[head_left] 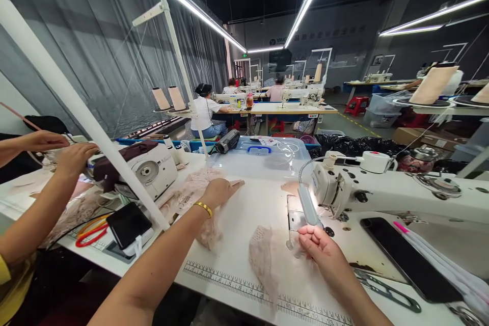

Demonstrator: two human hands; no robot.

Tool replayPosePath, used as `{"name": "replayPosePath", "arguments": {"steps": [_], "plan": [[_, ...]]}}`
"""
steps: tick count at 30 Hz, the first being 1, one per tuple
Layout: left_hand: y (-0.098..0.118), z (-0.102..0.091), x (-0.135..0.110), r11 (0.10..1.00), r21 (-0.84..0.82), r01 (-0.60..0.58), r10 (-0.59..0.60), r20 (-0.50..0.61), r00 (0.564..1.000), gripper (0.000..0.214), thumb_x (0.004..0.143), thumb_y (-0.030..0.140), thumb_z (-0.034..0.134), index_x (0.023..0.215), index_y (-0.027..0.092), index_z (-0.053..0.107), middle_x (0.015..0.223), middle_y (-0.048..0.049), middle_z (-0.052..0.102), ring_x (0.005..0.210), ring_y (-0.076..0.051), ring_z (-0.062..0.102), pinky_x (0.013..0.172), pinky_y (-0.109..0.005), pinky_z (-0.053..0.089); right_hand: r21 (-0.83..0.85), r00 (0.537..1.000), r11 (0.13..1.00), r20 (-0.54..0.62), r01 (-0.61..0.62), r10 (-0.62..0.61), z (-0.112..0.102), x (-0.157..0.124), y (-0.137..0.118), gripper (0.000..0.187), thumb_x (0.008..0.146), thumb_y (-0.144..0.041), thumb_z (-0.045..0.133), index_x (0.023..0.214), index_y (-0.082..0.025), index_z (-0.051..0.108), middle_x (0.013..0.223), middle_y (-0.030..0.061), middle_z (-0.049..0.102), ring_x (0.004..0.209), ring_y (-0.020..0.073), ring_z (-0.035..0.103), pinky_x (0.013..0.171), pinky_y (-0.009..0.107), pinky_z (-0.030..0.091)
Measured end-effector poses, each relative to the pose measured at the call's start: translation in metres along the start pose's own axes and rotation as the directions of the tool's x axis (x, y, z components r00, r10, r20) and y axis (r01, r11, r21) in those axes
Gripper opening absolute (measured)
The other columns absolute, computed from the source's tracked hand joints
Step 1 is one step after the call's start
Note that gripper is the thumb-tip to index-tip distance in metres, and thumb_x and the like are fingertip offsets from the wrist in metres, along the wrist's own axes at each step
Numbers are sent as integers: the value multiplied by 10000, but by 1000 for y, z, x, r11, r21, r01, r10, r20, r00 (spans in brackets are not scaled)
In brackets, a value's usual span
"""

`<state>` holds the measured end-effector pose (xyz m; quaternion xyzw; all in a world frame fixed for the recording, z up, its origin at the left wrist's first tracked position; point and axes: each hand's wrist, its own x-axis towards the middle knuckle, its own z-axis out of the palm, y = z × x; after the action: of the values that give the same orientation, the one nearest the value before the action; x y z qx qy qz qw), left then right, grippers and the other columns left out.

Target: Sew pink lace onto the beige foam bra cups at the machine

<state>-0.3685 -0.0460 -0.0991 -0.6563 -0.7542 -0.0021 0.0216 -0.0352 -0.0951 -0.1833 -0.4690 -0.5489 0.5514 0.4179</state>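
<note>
My left hand, with a gold bangle at the wrist, lies flat with its fingers stretched out on a pile of pink lace pieces at the table's far left. My right hand is curled, its fingers closed on the edge of a pink lace piece lying on the white sewing table, just in front of the sewing machine and its lit needle area.
A co-worker's two hands work at another machine on the left. A black phone and red band lie nearby. A clear plastic bin stands behind. Another phone lies on my machine's bed. Scissors rest near the front edge.
</note>
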Motion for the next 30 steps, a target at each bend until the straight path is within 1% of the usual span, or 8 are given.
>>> {"name": "replayPosePath", "arguments": {"steps": [5,11,17,21,23,25,27,30], "plan": [[31,-32,-25,971,-238,-19,-9,-116,993,365,1002,189,386,947,142,744,895,-99,697,889,-238,632,750,-318,459,7,1000,1000,-2,-8,8,-1,2,2,432,866,-652,659,983,-239,708,754,-17,649,734,212,598,705,328,467],[93,-37,-76,815,-516,-262,345,69,936,221,926,320,545,813,190,684,835,0,734,753,-147,636,631,-232,437,66,1000,998,14,-10,9,-1,1,3,623,920,-818,522,1018,-229,699,767,-6,616,702,202,580,688,327,481],[113,-16,-84,857,-435,-277,383,177,906,180,861,228,569,685,190,563,737,-34,678,682,-175,579,603,-286,353,44,997,998,55,48,-50,-2,1,3,593,836,-752,724,1092,-218,689,889,34,703,774,208,657,724,333,533],[114,-22,-85,863,-378,-336,434,214,875,191,854,320,658,740,187,584,772,-69,670,739,-244,623,652,-323,423,-26,989,993,104,112,-109,0,-9,-2,501,815,-671,787,1054,-238,701,860,26,704,803,225,664,760,350,546],[115,-30,-81,780,-436,-448,559,166,812,239,850,399,732,876,180,641,944,-96,709,919,-288,662,788,-359,492,-91,978,978,113,187,-176,1,-21,-11,405,879,-619,749,1063,-262,702,881,21,711,807,213,654,783,343,535],[115,-38,-73,598,-582,-552,737,127,664,305,865,423,760,1043,196,660,1120,-89,714,1082,-285,657,932,-374,500,-178,950,935,116,307,-290,0,-33,-25,292,958,-551,685,1085,-288,699,907,11,713,805,195,645,785,323,529],[113,-43,-61,464,-719,-517,835,160,527,343,868,406,777,1128,223,650,1156,-45,707,1091,-244,657,947,-350,496,-266,904,864,121,428,-410,-6,-42,-41,219,1002,-497,647,1103,-308,692,894,-5,705,768,178,634,747,298,534],[105,-46,-48,512,-783,-352,808,300,506,327,839,412,810,1047,217,648,988,14,676,930,-184,640,802,-284,482,-406,830,736,118,542,-546,-21,-43,-63,171,1030,-423,630,1165,-321,656,887,-19,701,746,160,651,707,259,560]]}}
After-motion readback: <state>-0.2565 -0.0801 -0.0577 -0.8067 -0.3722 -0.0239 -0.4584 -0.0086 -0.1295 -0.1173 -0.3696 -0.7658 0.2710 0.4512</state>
